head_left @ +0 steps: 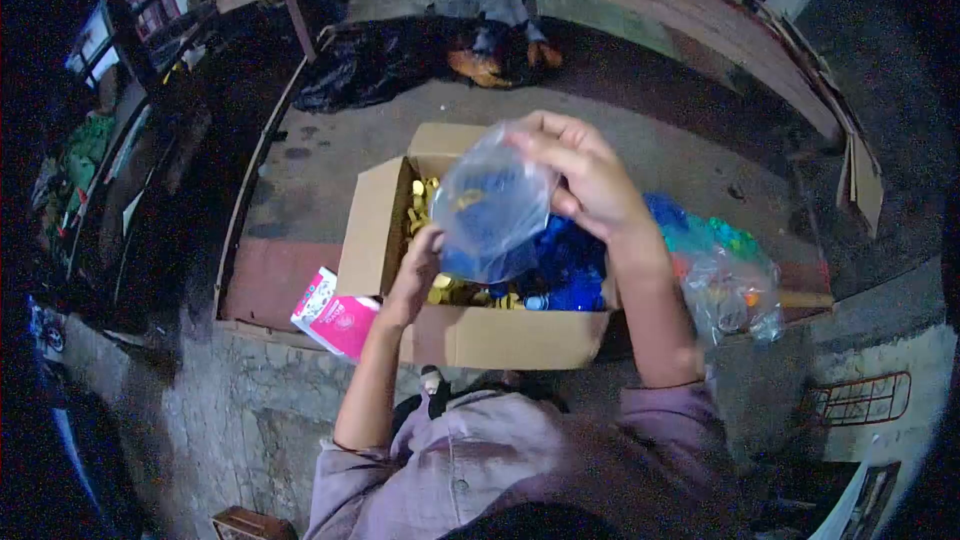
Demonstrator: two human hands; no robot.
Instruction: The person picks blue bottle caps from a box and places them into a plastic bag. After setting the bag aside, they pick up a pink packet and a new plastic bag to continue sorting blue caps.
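A clear plastic bag (492,205) is stretched between my two hands above an open cardboard box (510,338). My right hand (583,168) pinches the bag's upper right edge. The fingers of my left hand (420,268) are closed on its lower left edge. Through the film I see blue and gold colours from the box behind it. Inside the box, gold pieces (418,202) lie along the left side and the front, and blue items (572,265) fill the right part. Part of the box's contents is hidden by the bag and my right hand.
Right of the box lie clear plastic bags (735,290) with coloured things, green ones (715,232) among them. A pink and white packet (340,318) rests at its left. Black plastic (365,65) lies at the platform's back, and a wire rack (862,398) stands at the right.
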